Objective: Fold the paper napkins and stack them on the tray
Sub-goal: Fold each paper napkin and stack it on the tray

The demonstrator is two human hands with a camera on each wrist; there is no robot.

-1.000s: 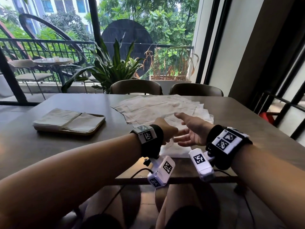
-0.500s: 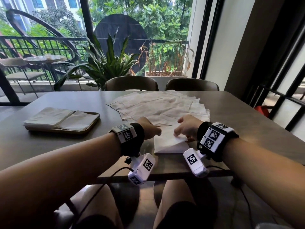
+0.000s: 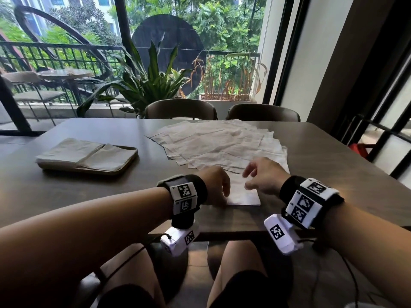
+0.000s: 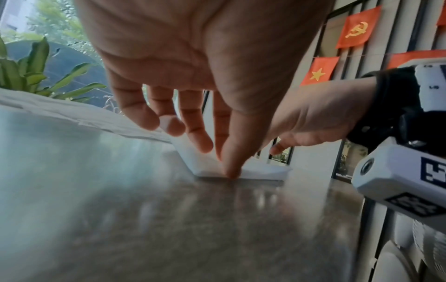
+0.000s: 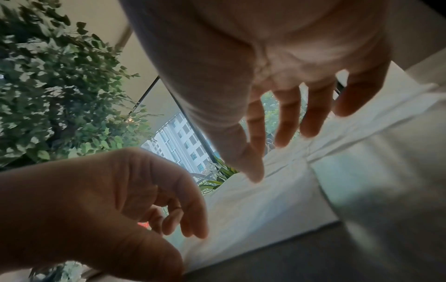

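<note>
A white folded napkin (image 3: 243, 195) lies near the table's front edge between my hands. My left hand (image 3: 222, 195) rests on its left side; in the left wrist view the left hand (image 4: 217, 156) has straight fingers on the napkin (image 4: 265, 171), and the thumb presses its near edge. My right hand (image 3: 247, 181) hovers over the napkin's far right part with fingers spread and holds nothing; the right wrist view shows the right hand (image 5: 272, 152) just above the napkin (image 5: 253, 206). The tray (image 3: 127, 162) at the left holds folded napkins (image 3: 73, 152).
A spread pile of unfolded napkins (image 3: 222, 145) covers the table's middle and far right, just beyond my hands. Two chairs (image 3: 180, 108) stand at the far side. Bare dark tabletop (image 3: 155, 174) lies between the tray and the pile.
Half a second ago my right hand gripped the napkin's far edge; now it has let go and its fingers are spread. The left hand stays pressed on the napkin.
</note>
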